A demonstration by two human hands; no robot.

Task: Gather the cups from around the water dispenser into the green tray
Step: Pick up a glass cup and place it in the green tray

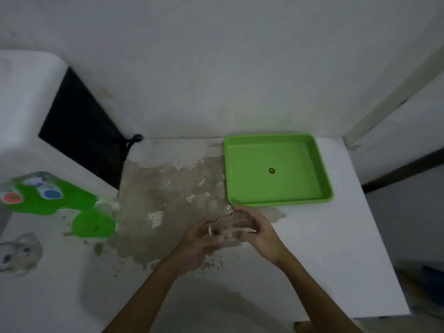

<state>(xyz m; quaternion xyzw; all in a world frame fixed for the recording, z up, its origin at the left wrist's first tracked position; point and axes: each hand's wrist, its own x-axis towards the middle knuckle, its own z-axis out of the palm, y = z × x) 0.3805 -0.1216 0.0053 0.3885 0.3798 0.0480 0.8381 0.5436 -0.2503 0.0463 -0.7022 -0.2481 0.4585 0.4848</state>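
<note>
A clear glass cup (231,222) is held between both hands above the worn middle of the table, just in front of the green tray's near left corner. My left hand (201,239) touches the cup's left side; my right hand (258,233) wraps around its right side. The green tray (322,164) lies at the back right of the table and holds only a small dark round spot at its centre. The white water dispenser (26,116) stands at the left, with green taps (48,195) and a green drip cup (92,223) below them.
The white table (336,248) has a patch of peeled, brownish surface (163,188) in the middle. A black cord (134,140) runs behind the dispenser. The wall is close behind. The table's right edge drops off beside the tray. A rabbit sticker (18,253) marks the dispenser's front.
</note>
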